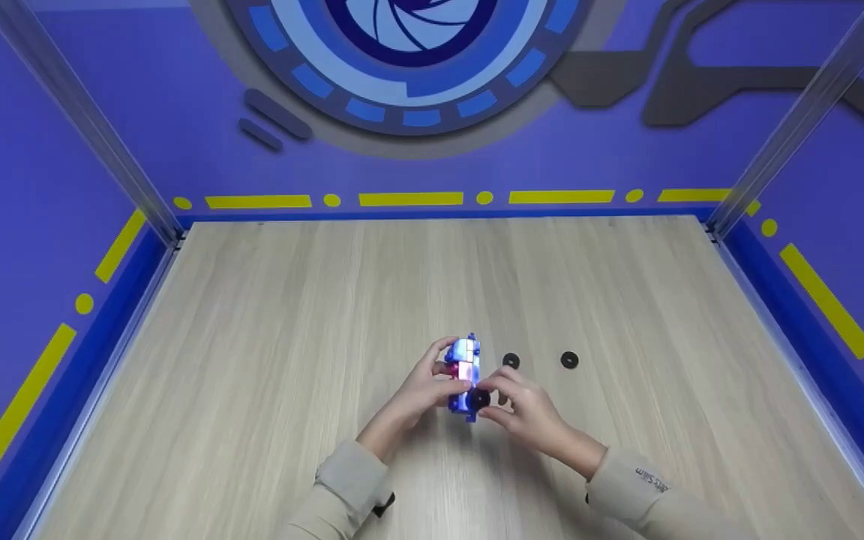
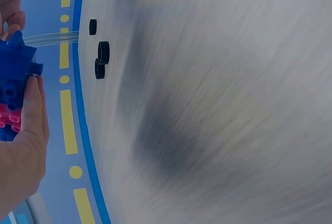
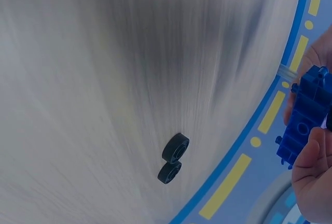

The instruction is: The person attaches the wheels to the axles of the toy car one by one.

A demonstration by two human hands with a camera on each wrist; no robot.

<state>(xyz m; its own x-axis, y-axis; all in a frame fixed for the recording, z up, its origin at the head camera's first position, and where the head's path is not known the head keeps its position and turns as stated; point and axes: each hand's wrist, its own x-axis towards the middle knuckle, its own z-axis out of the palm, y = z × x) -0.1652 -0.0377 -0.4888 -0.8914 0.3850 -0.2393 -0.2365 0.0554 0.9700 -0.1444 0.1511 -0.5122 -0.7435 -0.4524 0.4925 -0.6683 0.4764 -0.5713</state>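
Observation:
My left hand (image 1: 418, 394) grips a toy vehicle of building blocks (image 1: 466, 369), lifted off the table. In the left wrist view its blue base (image 2: 14, 71) and pink studded blocks (image 2: 10, 117) show; the right wrist view gives the blue underside (image 3: 303, 117) with small axle pegs. My right hand (image 1: 533, 412) pinches a black toy wheel (image 1: 479, 399) between thumb and fingers at the vehicle's near side. Whether that wheel sits on a peg, I cannot tell. Glare washes out the vehicle's top in the head view.
Loose black wheels lie on the wooden table (image 1: 289, 337): one wheel (image 1: 511, 361) just beyond the right hand, another wheel (image 1: 569, 360) farther right. A third wheel (image 1: 503, 400) is partly hidden behind the right fingers. Blue panels (image 1: 432, 172) wall the table's back and sides.

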